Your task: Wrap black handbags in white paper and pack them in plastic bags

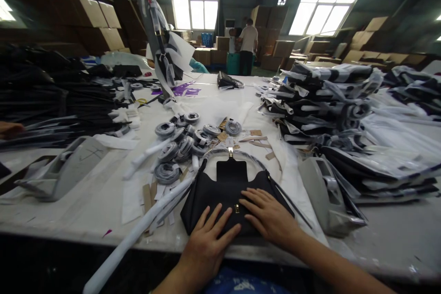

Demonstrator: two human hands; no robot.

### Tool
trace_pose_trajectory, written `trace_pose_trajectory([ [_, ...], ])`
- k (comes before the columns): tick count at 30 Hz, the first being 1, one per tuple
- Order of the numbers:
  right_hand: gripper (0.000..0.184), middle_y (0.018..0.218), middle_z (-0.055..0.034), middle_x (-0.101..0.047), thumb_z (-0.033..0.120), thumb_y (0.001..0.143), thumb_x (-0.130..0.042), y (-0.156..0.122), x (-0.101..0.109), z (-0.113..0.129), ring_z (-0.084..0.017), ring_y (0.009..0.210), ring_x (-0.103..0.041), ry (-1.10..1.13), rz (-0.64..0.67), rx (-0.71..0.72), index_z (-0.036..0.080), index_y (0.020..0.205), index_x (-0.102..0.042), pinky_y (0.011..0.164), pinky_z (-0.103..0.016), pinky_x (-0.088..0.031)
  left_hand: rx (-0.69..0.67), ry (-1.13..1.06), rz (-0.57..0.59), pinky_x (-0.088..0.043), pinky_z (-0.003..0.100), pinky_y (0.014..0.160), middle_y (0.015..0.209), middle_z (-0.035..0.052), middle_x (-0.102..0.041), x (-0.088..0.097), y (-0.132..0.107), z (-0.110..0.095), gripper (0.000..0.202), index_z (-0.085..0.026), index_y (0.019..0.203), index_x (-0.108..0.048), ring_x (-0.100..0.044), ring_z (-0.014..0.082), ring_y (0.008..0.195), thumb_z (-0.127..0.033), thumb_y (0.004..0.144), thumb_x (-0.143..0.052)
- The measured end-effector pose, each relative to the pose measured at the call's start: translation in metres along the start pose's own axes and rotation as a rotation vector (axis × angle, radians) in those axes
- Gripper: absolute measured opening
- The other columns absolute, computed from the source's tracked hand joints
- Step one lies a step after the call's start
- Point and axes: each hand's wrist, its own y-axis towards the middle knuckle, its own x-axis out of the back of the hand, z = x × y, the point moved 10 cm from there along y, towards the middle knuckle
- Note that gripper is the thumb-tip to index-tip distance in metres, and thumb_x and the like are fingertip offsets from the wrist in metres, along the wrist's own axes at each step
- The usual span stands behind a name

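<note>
"Bag, black: where is it?"

"At the table's near edge, right in front of the person, with its flap lying away from the body."

"And the hands?"

"Both lie palm down on the front. The left hand has its fingers spread; the right hand is flatter, fingers nearer together. Neither seems to grip anything."

"Which step would you call that?"

"Smoothing or steadying the front, I'd say; a still view can't show whether they press or rub. The gold clasp sits between them, uncovered, and the flap isn't fastened to it."

"So what does the next move call for?"

"If it's closing, one hand must leave the front and take the flap by its metal fitting, while the other keeps the body steady."

"Anything to watch?"

"The handle arches behind the flap, close to the fitting, so it could snag. The wrapped strip beside the bag could also get in the way."
</note>
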Motion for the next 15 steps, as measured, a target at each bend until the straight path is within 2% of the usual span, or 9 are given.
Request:
trace_pose_trajectory([
  [3, 0.051, 0.154, -0.0084, -0.043, 0.020, 0.097, -0.048, -0.018, -0.024, -0.003, -0.027, 0.143, -0.037, -0.096, -0.014, 0.067, 0.023, 0.147, -0.044, 0.116, -0.051, -0.034, -0.013, 0.003, 0.036, -0.035, 0.060, 0.111, 0.162, 0.0020, -0.027, -0.002, 0.005, -0.006, 0.069, -0.034, 0.151, -0.036, -0.030, 0.0355, 0.145, -0.021, 0.088, -0.060],
  [6, 0.051, 0.155, -0.0067, -0.041, 0.021, 0.097, -0.047, -0.019, -0.031, -0.008, -0.025, 0.144, -0.036, -0.090, -0.013, 0.060, 0.024, 0.148, -0.043, 0.117, -0.050, -0.034, -0.008, 0.009, 0.020, -0.034, 0.062, 0.110, 0.163, 0.0047, -0.026, -0.003, 0.009, -0.009, 0.072, -0.037, 0.150, -0.035, -0.034, 0.0374, 0.143, -0.030, 0.086, -0.067],
  [8, 0.048, 0.152, -0.0074, -0.046, 0.023, 0.096, -0.050, -0.015, -0.023, -0.007, -0.026, 0.142, -0.040, -0.044, -0.018, 0.049, 0.024, 0.145, -0.048, 0.115, -0.050, -0.037, -0.011, 0.037, -0.036, -0.032, 0.061, 0.111, 0.161, 0.0070, -0.029, -0.002, 0.009, -0.010, 0.070, -0.038, 0.150, -0.037, -0.037, 0.0371, 0.142, -0.036, 0.086, -0.067],
  [10, 0.040, 0.143, -0.0079, -0.056, 0.025, 0.095, -0.055, -0.006, -0.010, -0.007, -0.026, 0.136, -0.049, 0.034, -0.009, 0.036, 0.024, 0.135, -0.060, 0.113, -0.047, -0.041, -0.014, 0.079, -0.103, -0.029, 0.058, 0.113, 0.159, 0.0077, -0.035, -0.002, 0.009, -0.009, 0.066, -0.038, 0.148, -0.039, -0.039, 0.0355, 0.140, -0.042, 0.088, -0.065],
  [12, 0.030, 0.127, -0.0070, -0.069, 0.026, 0.095, -0.056, 0.005, 0.006, -0.009, -0.023, 0.123, -0.060, 0.133, -0.006, 0.007, 0.024, 0.122, -0.069, 0.107, -0.040, -0.048, -0.016, 0.118, -0.163, -0.025, 0.054, 0.116, 0.156, 0.0070, -0.040, -0.002, 0.007, -0.008, 0.062, -0.039, 0.147, -0.041, -0.041, 0.0336, 0.139, -0.048, 0.090, -0.062],
  [15, 0.026, 0.114, -0.0051, -0.074, 0.027, 0.098, -0.052, 0.026, 0.032, -0.025, -0.019, 0.107, -0.068, 0.234, -0.072, -0.063, 0.024, 0.114, -0.072, 0.097, -0.031, -0.053, -0.029, 0.149, -0.262, -0.019, 0.052, 0.118, 0.151, 0.0062, -0.047, -0.004, 0.006, -0.006, 0.059, -0.041, 0.145, -0.044, -0.045, 0.0314, 0.137, -0.054, 0.090, -0.059],
])
